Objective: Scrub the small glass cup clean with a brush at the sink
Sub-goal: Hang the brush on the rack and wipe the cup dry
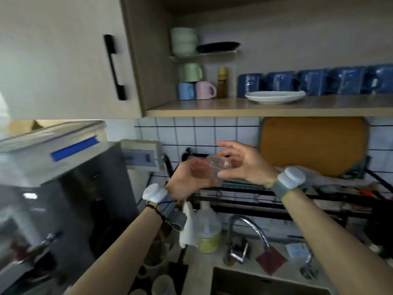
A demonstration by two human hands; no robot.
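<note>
Steel sink (221, 279) at six o'clock, faucet (248, 226) just above it, no brush identifiable in view; judged step: cup in hand, scrubbing not yet begun, so the next move calls for lowering the cup to the basin and finding a brush. Both forearms raised toward twelve o'clock over the dish rack (244, 201); left hand (189, 179) curled around the small glass cup (214, 167), held tilted at centre, while right hand (244, 165) has fingers spread, thumb and fingertips touching its rim side, grip uncertain.
</note>
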